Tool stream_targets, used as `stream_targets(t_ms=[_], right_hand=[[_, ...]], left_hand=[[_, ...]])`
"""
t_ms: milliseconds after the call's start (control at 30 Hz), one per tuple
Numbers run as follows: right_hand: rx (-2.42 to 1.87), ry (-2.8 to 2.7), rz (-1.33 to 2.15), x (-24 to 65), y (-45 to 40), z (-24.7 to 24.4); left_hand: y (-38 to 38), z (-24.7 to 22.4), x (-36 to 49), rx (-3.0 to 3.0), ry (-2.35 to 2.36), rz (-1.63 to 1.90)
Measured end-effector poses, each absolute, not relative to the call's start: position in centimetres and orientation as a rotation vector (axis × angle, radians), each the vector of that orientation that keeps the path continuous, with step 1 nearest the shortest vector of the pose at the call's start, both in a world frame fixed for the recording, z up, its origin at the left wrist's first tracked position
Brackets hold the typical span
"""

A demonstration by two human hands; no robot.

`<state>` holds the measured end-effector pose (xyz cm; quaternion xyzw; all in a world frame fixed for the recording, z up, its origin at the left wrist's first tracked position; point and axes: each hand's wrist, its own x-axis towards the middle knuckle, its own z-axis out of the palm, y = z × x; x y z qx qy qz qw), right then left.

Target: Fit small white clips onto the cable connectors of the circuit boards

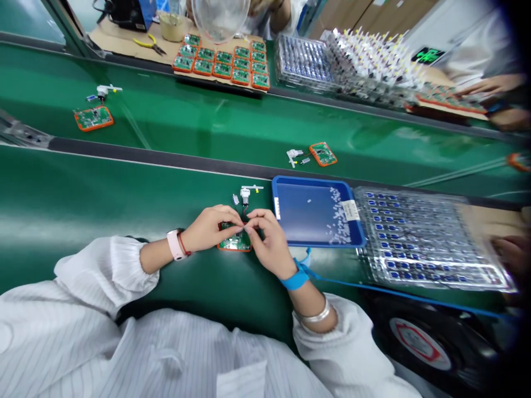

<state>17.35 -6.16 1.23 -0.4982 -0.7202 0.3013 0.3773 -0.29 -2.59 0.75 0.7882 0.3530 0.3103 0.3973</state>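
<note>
Well, my left hand [211, 228] and right hand [269, 243] come together at the fingertips, pinched on the red-and-black wires [244, 211], with the circuit board [234, 242] right under both hands on the desk [83, 193] and a blue tray [317, 213] just past my right hand.

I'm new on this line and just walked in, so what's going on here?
A person at a green conveyor belt has their left hand and right hand together, pinching thin wires just above a green circuit board in an orange frame. The wires run up to a small white part. To the right sit a blue tray holding small white bits and a clear tray of blue parts. Across the line, a co-worker's hand rests near more boards.
</note>
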Motion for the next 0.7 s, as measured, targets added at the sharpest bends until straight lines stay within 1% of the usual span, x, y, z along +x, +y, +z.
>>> stream_targets(t_ms=[167, 467, 700], right_hand=[[-1.273, -1.855, 0.843, 17.3, -6.0, -0.1], [-1.321, -1.898, 0.937, 17.7, -5.4, -0.1], [-1.332, -1.932, 0.888, 17.2, -5.5, 0.2]], left_hand=[[-2.6, 0.6, -0.4, 1.978, 0.937, 0.777], [-2.5, 0.9, 0.1, 2.045, 1.042, 0.642], [-2.3, 1.3, 0.0, 2.084, 1.093, 0.574]])
